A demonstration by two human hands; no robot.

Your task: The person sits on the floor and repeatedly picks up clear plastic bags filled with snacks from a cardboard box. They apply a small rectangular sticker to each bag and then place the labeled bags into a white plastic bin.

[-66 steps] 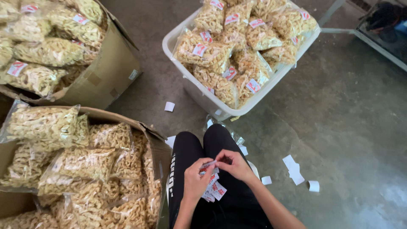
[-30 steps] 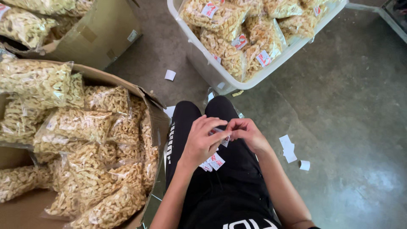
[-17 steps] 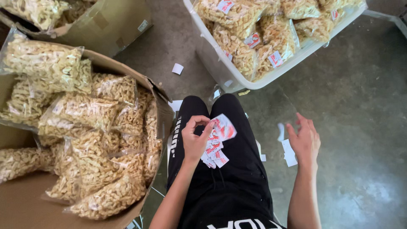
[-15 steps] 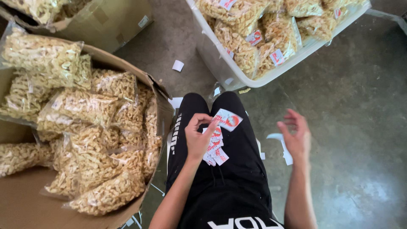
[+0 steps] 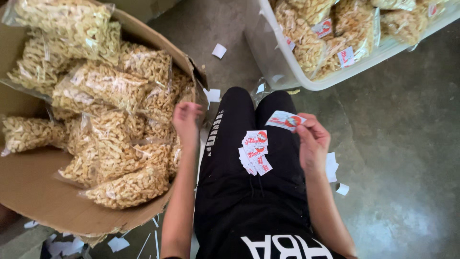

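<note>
Cardboard box (image 5: 28, 192) beside sticker pile (image 5: 254, 152)

Counts, placed relative to the cardboard box (image 5: 43, 192):

- 1 cardboard box, open, holding clear snack bags (image 5: 108, 86); about 10 visible, stacked and overlapping, exact total unclear.
- 1 white plastic tub (image 5: 306, 79) up and right of the box, at least 5 labelled bags (image 5: 345, 43) showing.
- 2 hands: left hand (image 5: 187, 120) at the box's right edge, right hand (image 5: 312, 141) well right.
- 1 label (image 5: 285, 120) held; 1 small pile of labels (image 5: 254, 153) on the lap, roughly 4 or 5.
- About 8 white paper scraps (image 5: 219, 50) on the floor.
</note>
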